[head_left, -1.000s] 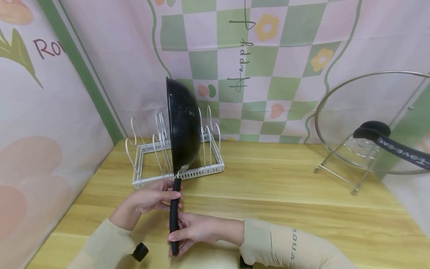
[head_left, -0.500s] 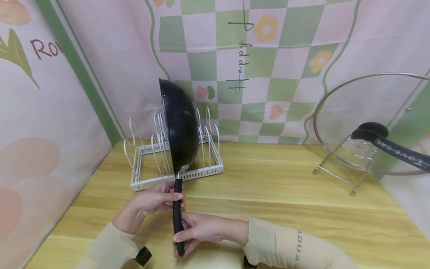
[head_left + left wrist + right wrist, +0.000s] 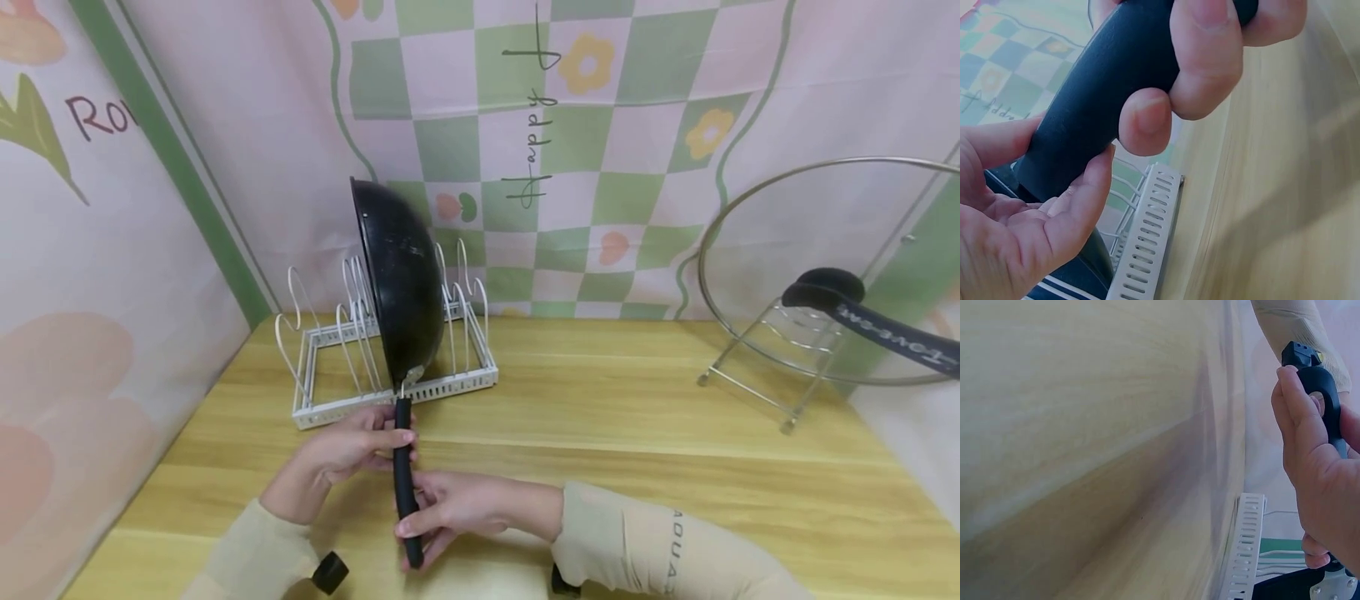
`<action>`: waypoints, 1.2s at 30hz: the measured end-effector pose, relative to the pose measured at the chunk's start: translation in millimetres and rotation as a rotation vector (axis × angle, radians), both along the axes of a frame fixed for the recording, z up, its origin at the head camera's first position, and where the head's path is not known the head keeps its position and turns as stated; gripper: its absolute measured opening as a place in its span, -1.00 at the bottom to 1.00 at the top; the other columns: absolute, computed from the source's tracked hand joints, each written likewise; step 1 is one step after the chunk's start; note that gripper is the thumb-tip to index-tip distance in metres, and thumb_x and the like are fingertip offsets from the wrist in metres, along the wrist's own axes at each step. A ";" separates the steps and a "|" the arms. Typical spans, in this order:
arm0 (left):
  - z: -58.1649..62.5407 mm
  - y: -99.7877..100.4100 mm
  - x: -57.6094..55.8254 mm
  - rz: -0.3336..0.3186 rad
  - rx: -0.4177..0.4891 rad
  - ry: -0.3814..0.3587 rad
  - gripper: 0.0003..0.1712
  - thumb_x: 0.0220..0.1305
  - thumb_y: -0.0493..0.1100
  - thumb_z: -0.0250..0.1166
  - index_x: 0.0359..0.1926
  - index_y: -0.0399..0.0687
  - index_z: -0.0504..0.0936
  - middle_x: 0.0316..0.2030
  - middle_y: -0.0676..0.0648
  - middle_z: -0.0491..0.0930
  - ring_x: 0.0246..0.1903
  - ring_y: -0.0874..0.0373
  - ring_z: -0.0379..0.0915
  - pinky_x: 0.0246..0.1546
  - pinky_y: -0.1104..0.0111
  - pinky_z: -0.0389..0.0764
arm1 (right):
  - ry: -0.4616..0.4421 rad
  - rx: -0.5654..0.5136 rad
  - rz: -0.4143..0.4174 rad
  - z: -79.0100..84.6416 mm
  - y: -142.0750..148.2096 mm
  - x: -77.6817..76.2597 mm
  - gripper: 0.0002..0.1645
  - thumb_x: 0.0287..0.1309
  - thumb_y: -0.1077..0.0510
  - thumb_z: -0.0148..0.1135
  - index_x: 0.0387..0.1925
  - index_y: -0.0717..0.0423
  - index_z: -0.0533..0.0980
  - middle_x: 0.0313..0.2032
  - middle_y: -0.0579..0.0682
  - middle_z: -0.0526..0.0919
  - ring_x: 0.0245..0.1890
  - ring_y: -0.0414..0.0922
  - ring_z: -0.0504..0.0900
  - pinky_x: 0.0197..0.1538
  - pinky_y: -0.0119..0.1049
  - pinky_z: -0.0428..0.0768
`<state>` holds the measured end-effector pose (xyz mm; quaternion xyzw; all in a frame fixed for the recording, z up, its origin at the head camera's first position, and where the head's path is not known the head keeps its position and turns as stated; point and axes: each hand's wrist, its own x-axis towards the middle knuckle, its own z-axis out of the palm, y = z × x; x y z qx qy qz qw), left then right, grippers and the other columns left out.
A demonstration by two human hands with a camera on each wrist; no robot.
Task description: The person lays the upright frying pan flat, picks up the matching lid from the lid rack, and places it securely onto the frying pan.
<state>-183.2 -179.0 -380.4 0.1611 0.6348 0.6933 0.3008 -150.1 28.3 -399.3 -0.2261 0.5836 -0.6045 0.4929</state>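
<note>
A black wok [image 3: 405, 275] stands on its edge between the wires of a white pan rack [image 3: 457, 383], leaning a little left at the top. Its black handle [image 3: 403, 479] points toward me. My left hand [image 3: 345, 446] grips the handle near the wok, thumb lying across it. Closer to the handle's end, my right hand [image 3: 457, 508] holds it between thumb and fingers. Both hands show around the handle in the left wrist view, where the slotted side of the rack lies behind. In the right wrist view, the right hand [image 3: 1322, 469] covers part of the handle.
At the right, a large glass lid [image 3: 757, 208] with a black handle [image 3: 892, 325] leans on a small wire stand [image 3: 757, 400]. A patterned cloth [image 3: 525, 150] hangs behind the wooden table [image 3: 600, 400]. Black wrist-camera mounts sit below both sleeves.
The wok's top has tipped left and the handle's near end has swung right, both hands moving with it. The rack and the lid stay put.
</note>
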 end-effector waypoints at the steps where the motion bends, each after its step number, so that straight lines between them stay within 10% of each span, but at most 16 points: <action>1: -0.4 0.5 0.6 0.003 0.001 0.004 -0.87 0.43 -0.38 0.12 -0.06 -0.24 0.39 -0.32 -0.04 0.59 -0.24 0.16 0.58 -0.10 0.30 0.67 | -0.001 0.002 0.000 -0.1 0.5 -0.4 -0.69 0.46 0.40 0.07 0.14 0.32 0.27 -0.20 0.34 0.67 -0.03 0.46 0.63 -0.02 0.02 0.71; 11: -3.8 3.8 3.7 0.037 0.001 0.019 -0.84 0.41 -0.39 0.12 -0.04 -0.22 0.39 -0.31 -0.03 0.59 -0.23 0.16 0.59 -0.08 0.27 0.66 | 0.020 0.021 0.022 0.2 5.4 -3.3 -0.73 0.46 0.39 0.07 0.09 0.31 0.28 -0.11 0.52 0.62 -0.05 0.41 0.67 -0.05 -0.01 0.72; 36: -0.8 13.2 -1.7 0.064 0.020 0.044 -0.86 0.42 -0.39 0.11 -0.06 -0.22 0.39 -0.29 -0.04 0.55 -0.22 0.14 0.56 -0.08 0.27 0.63 | 0.019 0.037 0.052 7.6 17.2 -15.2 -0.67 0.46 0.39 0.08 0.16 0.28 0.27 -0.24 0.07 0.69 -0.14 0.21 0.75 -0.08 -0.08 0.73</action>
